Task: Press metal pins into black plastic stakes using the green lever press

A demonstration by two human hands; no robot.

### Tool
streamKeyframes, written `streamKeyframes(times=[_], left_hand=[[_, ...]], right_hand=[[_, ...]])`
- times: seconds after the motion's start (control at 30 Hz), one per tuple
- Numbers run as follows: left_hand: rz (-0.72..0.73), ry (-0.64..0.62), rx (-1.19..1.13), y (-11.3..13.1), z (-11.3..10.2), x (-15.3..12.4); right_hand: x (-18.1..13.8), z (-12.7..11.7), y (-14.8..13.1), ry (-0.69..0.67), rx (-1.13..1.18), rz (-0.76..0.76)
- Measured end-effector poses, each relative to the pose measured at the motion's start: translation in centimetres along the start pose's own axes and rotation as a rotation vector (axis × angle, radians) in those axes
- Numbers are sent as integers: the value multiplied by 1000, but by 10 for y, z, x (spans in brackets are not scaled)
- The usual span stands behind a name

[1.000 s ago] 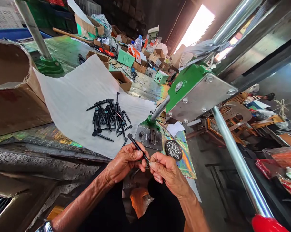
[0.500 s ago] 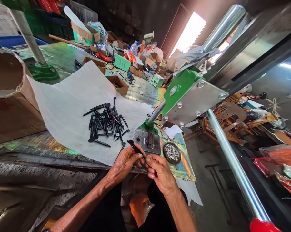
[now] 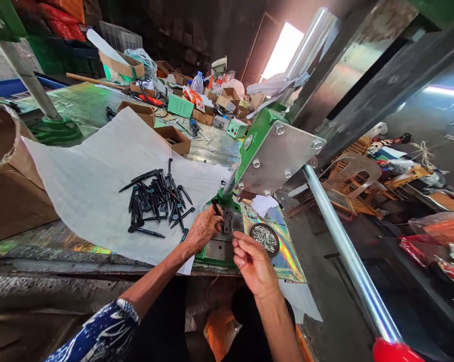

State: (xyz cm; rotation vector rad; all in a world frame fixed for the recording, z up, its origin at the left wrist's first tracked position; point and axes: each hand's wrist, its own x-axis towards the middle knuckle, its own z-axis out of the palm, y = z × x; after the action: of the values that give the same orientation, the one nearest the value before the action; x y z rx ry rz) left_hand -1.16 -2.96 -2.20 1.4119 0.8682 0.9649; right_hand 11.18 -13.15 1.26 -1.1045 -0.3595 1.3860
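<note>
Your left hand (image 3: 202,230) was curled shut around a black plastic spike (image 3: 215,207), held upright just above the green hand press (image 3: 220,250). Your right hand (image 3: 253,264) was half open beside the press, fingertips drawn together; you could not tell whether they held anything. A round tin of small metal pins (image 3: 265,239) sat just beside it, and a pile of black spikes (image 3: 155,198) lay on white paper (image 3: 87,186) to the left.

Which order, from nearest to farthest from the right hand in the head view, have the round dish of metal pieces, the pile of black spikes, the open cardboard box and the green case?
From the right hand:
1. round dish, just ahead, to the right
2. pile of black spikes, to the left, on the white sheet
3. open cardboard box, farther ahead, left
4. green case, farthest, on the far bench
</note>
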Motion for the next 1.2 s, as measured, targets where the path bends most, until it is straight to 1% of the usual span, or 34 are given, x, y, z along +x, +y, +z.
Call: streamKeyframes(times=[0.1, 0.2, 0.3, 0.37, 0.47, 0.57, 0.73, 0.83, 0.93, 1.03, 1.1, 1.2], left_hand=[[1, -21, 65, -4, 2, 13], [1, -45, 110, -8, 3, 19], [-3, -57, 147, -12, 4, 21], [-10, -62, 162, -15, 3, 22], [-13, -70, 166, -18, 1, 22], [-7, -85, 180, -17, 0, 22], [-15, -115, 254, -12, 0, 22], [3, -152, 365, -7, 0, 23], [56, -198, 530, -1, -1, 25], [112, -249, 704, 4, -1, 28], [146, -278, 783, 5, -1, 29], [182, -309, 831, 4, 0, 31]], right_hand=[[-26, -10, -30, 27, -13, -96], [-55, -18, -66, 39, -44, -203], [-77, -25, -93, -23, -138, -287], [-86, -29, -103, -60, -197, -325], [-92, -30, -107, -84, -240, -344], [-95, -24, -106, -94, -284, -336], [-103, -16, -106, -7, -338, -365], [-106, -19, -106, 23, -348, -348], [-106, -26, -108, 41, -331, -337], [-108, -28, -115, 60, -381, -285], [-113, -23, -121, 96, -426, -239], [-123, -8, -125, 170, -442, -191]])
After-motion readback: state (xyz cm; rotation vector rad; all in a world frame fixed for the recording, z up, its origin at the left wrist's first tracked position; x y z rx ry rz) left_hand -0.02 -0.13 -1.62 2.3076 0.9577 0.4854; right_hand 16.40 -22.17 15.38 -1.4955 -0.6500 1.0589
